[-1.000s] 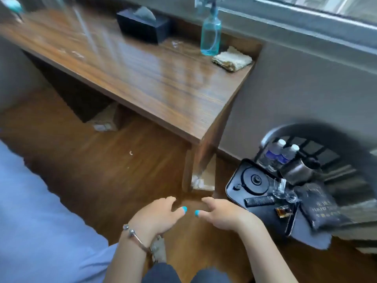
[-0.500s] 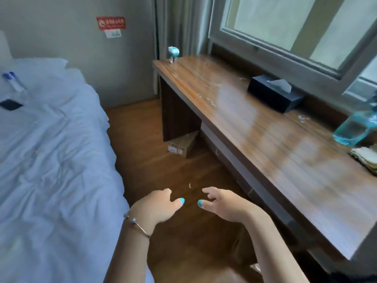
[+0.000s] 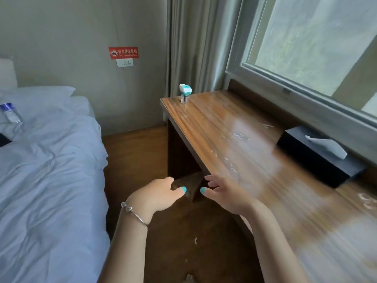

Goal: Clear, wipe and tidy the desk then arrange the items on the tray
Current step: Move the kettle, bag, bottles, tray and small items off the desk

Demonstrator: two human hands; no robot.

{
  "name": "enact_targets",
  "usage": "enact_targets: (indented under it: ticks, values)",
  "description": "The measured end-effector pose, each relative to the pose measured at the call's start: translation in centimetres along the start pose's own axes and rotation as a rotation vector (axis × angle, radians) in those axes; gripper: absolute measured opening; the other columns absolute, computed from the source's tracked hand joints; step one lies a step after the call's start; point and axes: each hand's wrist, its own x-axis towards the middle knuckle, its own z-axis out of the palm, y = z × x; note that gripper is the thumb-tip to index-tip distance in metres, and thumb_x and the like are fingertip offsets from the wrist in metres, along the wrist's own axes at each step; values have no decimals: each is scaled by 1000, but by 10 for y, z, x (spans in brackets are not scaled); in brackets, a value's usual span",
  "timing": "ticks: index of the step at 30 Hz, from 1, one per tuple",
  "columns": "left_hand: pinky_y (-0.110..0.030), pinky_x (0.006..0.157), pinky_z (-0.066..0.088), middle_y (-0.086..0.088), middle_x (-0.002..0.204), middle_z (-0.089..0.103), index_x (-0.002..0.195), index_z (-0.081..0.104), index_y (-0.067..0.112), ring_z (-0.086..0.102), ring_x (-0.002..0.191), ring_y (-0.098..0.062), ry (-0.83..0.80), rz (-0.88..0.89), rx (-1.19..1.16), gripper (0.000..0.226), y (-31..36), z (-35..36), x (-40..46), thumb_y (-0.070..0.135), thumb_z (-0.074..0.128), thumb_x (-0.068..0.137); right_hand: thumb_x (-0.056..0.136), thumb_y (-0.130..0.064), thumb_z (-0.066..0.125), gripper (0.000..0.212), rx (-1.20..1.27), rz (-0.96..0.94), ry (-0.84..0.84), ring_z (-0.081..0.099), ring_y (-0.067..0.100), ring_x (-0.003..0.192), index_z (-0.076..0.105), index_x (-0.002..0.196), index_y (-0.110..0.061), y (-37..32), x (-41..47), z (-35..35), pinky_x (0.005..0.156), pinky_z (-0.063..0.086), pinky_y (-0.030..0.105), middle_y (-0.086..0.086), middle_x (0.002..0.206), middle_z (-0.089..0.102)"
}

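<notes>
**Operator:** Grip first: my left hand [image 3: 157, 196] and right hand [image 3: 226, 196] both hang in front of me with fingers loosely curled and apart, holding nothing. They sit close together, thumbs almost facing, over the floor [image 3: 183, 231] just off the near edge of the tabletop [image 3: 255, 152].

**Observer:** Which one is closer to the work?

**Operator:** The right, I'd say. It hovers at the tabletop's front edge, while the left is out over the gap between the tabletop and the bed [image 3: 51, 170]. The tabletop's long axis runs away from me, from near right to far left, along the wall under the window [image 3: 316, 48].

**Observer:** What's on it?

**Operator:** Nearest, off to my right against the back wall, a black tissue box [image 3: 320, 158] with a tissue sticking up. Between it and me the wood shows pale smears and small specks, so wiping looks unfinished. Farthest, standing on the far left corner, is a small white-and-teal device [image 3: 185, 92]; I can't tell what it is.

**Observer:** And the tray?

**Operator:** Not in view. My guess is the next reach goes forward and right onto the tabletop, and the right hand is better placed for the tissue box. The far device would need a step along the tabletop's length.

**Observer:** Anything else?

**Operator:** A small bottle [image 3: 10, 113] lies on the bed, well apart from my hands.
</notes>
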Motion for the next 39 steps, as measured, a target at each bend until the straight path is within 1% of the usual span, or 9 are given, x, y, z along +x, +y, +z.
enact_targets:
  ticks: [4,8,12,15,18,23,30,35,39]
  values:
    - [-41,110,36,1,157,27,152,19,28,33,140,-22,9,44,-64,65,27,-49,82,55,38,97,94,-48,54,47,83,-45,3,56,5,105,46,138,-34,9,83,-50,80,47,13,-9,133,55]
    - [-40,112,33,5,159,19,152,17,34,26,143,-17,85,133,-124,65,45,-90,152,51,44,96,94,-47,56,51,100,-56,19,54,6,109,44,140,-30,13,157,-92,95,48,26,-6,133,54]
    - [-27,93,35,19,156,17,147,16,48,25,141,-11,202,280,-200,62,53,-128,233,52,48,94,93,-47,58,49,121,-34,43,55,4,106,45,138,-37,14,224,-116,92,49,25,-9,131,54]
    - [-38,102,38,22,157,3,147,4,52,12,146,-18,218,292,-185,72,50,-154,305,51,51,93,93,-38,61,51,107,-34,96,56,6,106,43,141,-34,13,271,-125,96,51,31,-6,132,54]
    - [-54,113,28,20,156,-17,144,-7,56,-5,148,-25,256,315,-211,85,47,-179,376,47,59,90,92,-31,64,54,133,-30,145,54,5,108,42,141,-38,6,313,-127,97,50,30,-7,133,53]
    - [-49,112,27,-1,157,-26,145,-8,55,-2,147,-34,347,329,-290,101,38,-207,466,36,71,84,89,-28,68,55,219,82,194,55,2,106,44,135,-46,-9,376,-130,90,47,20,-17,123,52]
    - [-29,90,48,-2,149,32,141,25,40,38,133,-14,237,485,-618,79,30,-218,526,13,73,83,93,-17,64,53,235,262,223,55,8,112,46,139,-35,-13,411,-138,97,49,28,-8,129,54]
    - [-3,72,47,2,142,39,125,39,47,43,125,-11,78,646,-622,70,61,-213,532,6,75,80,92,-21,66,54,274,352,309,54,2,111,45,138,-39,-2,396,-146,94,47,20,-13,128,54]
    - [-8,78,49,12,133,44,124,41,50,48,122,-9,-114,788,-608,69,108,-196,513,13,78,78,93,-26,64,47,342,455,435,57,2,110,48,136,-37,9,369,-154,99,48,27,-10,127,59]
